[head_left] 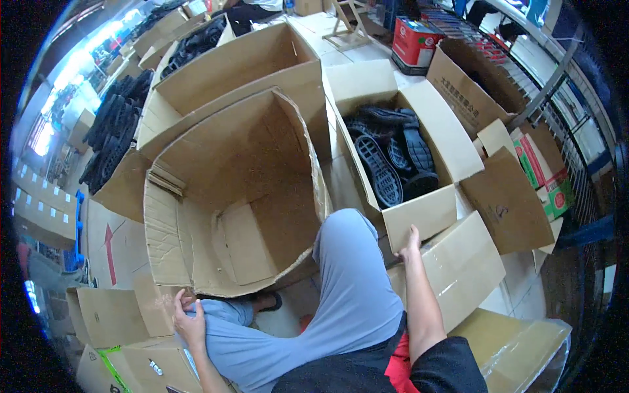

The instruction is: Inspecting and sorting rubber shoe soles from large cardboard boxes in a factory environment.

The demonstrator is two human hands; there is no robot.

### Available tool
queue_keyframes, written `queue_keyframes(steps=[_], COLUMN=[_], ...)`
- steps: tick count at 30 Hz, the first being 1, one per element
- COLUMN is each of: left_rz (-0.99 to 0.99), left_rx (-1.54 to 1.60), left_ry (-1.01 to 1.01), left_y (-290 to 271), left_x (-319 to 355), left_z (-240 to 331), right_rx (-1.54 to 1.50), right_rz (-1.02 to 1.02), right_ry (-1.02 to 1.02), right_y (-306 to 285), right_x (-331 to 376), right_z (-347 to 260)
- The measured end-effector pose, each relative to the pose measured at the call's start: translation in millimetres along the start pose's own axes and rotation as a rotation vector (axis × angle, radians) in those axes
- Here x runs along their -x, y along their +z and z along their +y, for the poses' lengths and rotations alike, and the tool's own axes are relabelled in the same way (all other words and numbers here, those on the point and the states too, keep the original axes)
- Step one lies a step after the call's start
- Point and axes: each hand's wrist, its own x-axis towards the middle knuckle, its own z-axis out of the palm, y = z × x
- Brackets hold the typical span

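My right hand (411,245) is at the near flap (419,216) of an open carton, thumb on top, the other fingers curled at the flap's lower edge and partly hidden. Inside that carton lie several black shoe soles (379,171), loosely piled. My left hand (190,322) rests beside my left knee, thumb and fingers apart, holding nothing. Just beyond it stands a large open brown carton (160,223) between my legs, with worn, bent edges; only loose cardboard shows on its bottom.
Another big open carton (308,85) stands behind. Black soles (118,121) are heaped at far left. Flattened cardboard (465,262) lies right of my knee; more cartons (108,318) are at lower left. A red tin (414,44) and a metal rack (557,85) stand at far right.
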Motion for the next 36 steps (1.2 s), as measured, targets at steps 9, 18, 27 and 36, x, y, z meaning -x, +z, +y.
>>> queue_keyframes(steps=[9,18,27,36], left_rz=[-0.034,-0.047,-0.112,0.165], left_rx=[-0.103,-0.184,-0.053,-0.093], left_ry=[0.024,0.051,0.010,-0.131], left_y=[-13,-6,0,-32], left_x=[6,1,2,13], left_z=[3,-9,10,11], right_rx=[0.031,0.177,1.176,0.461], right_rz=[-0.034,0.388,-0.315,-0.115], right_ry=[0.062,-0.771,-1.267,-0.625], right_y=[3,45,108,92], right_x=[-13,23,-29,-68], right_z=[2,-83,-125,-85])
